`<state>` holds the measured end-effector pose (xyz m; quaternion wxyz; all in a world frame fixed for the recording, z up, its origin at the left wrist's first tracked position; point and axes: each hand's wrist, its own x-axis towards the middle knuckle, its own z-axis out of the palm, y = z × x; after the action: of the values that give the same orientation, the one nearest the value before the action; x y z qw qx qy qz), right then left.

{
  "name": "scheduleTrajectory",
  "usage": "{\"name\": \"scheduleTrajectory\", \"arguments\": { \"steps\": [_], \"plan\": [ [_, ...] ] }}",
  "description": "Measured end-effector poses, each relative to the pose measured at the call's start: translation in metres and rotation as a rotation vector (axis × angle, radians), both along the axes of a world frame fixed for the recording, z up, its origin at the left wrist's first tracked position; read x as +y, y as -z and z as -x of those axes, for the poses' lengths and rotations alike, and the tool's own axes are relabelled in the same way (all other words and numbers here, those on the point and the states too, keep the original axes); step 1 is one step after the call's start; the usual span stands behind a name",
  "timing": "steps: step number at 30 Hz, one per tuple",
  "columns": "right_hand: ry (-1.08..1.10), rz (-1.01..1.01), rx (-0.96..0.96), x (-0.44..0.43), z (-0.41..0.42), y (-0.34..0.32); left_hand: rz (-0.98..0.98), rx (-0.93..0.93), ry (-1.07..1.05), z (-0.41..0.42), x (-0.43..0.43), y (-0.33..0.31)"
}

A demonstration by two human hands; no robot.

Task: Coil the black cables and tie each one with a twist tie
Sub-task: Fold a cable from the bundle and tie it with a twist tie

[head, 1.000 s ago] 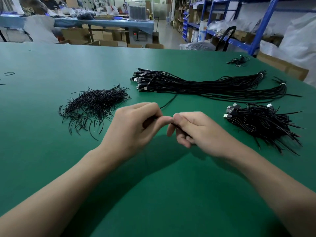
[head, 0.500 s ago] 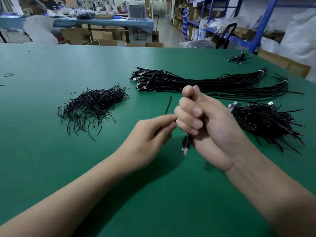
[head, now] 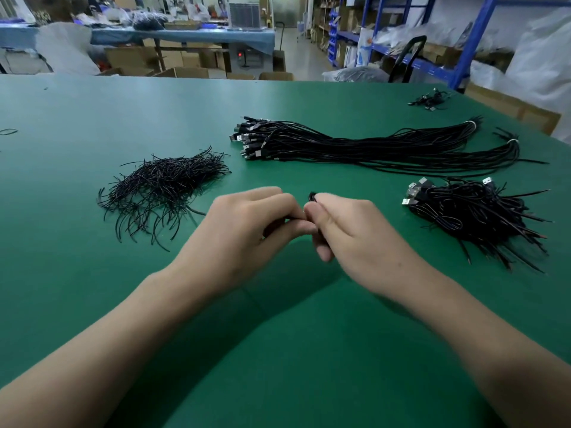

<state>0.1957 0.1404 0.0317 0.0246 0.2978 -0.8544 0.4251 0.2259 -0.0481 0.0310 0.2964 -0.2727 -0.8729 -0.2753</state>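
My right hand grips a small coiled black cable; only a dark bit shows above its fingers. My left hand meets it fingertip to fingertip and pinches something thin and dark there, most likely a twist tie, though it is mostly hidden. Both hands hover above the green table near its middle. A loose heap of black twist ties lies to the left. A long bundle of uncoiled black cables stretches behind the hands. A pile of coiled, tied cables sits to the right.
A small tangle of cable lies at the table's far right corner. A thin loop rests near the left edge. Beyond the table stand blue shelving, cardboard boxes and another work table.
My right hand turned from palm-up and raised to palm-down and lower. The dangling USB plug and the upright tie end are no longer visible. My left hand stayed pinched against it.
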Motion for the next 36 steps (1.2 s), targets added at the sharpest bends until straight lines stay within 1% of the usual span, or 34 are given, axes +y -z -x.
{"name": "scheduleTrajectory", "arguments": {
  "steps": [2, 5, 8, 10, 11, 13, 15, 17, 19, 21, 23, 25, 27, 30, 32, 33, 36],
  "plan": [
    [-0.09, 0.077, -0.168, 0.003, 0.002, -0.003, -0.071, 0.013, 0.025, 0.001, -0.004, -0.003],
    [-0.249, 0.12, -0.407, 0.007, 0.001, -0.006, -0.178, 0.021, -0.015, 0.003, -0.006, -0.006],
    [-0.439, 0.245, -0.718, 0.011, -0.004, -0.008, -0.301, -0.123, 0.031, 0.003, -0.006, -0.006],
    [-0.584, 0.407, -0.874, 0.013, -0.007, -0.011, -0.407, -0.208, 0.082, 0.004, -0.005, -0.006],
    [-0.648, 0.495, -0.92, 0.013, -0.008, -0.012, -0.437, -0.227, 0.103, 0.004, -0.004, -0.006],
    [-0.725, 0.667, -0.948, 0.01, -0.01, -0.014, -0.419, -0.267, 0.137, 0.004, -0.001, -0.002],
    [-0.704, 0.822, -0.904, 0.003, -0.01, -0.016, -0.324, -0.327, 0.148, 0.003, 0.006, 0.006],
    [-0.573, 0.933, -0.819, -0.003, -0.007, -0.017, -0.187, -0.389, 0.129, 0.0, 0.014, 0.015],
    [-0.367, 0.979, -0.707, -0.006, -0.003, -0.015, -0.073, -0.418, 0.124, -0.002, 0.021, 0.02],
    [-0.152, 0.949, -0.557, -0.005, 0.001, -0.01, -0.012, -0.397, 0.119, -0.001, 0.024, 0.023],
    [0.001, 0.841, -0.378, -0.003, 0.005, -0.005, 0.025, -0.351, 0.088, -0.002, 0.025, 0.022],
    [0.089, 0.658, -0.222, -0.002, 0.007, -0.002, 0.067, -0.277, 0.05, -0.003, 0.023, 0.017],
    [0.134, 0.434, -0.11, 0.0, 0.007, 0.001, 0.101, -0.188, 0.01, -0.003, 0.018, 0.012],
    [0.118, 0.1, -0.053, -0.001, 0.002, 0.004, 0.122, -0.1, -0.025, -0.002, 0.011, 0.006],
    [0.095, -0.065, -0.034, -0.003, -0.003, 0.003, 0.14, -0.068, -0.047, -0.002, 0.007, 0.004],
    [0.087, -0.101, -0.033, -0.003, -0.005, 0.002, 0.132, -0.059, -0.058, -0.002, 0.006, 0.003],
    [0.06, -0.115, -0.068, -0.002, -0.007, -0.003, 0.107, -0.031, -0.083, -0.003, 0.005, 0.002]
  ]
}}
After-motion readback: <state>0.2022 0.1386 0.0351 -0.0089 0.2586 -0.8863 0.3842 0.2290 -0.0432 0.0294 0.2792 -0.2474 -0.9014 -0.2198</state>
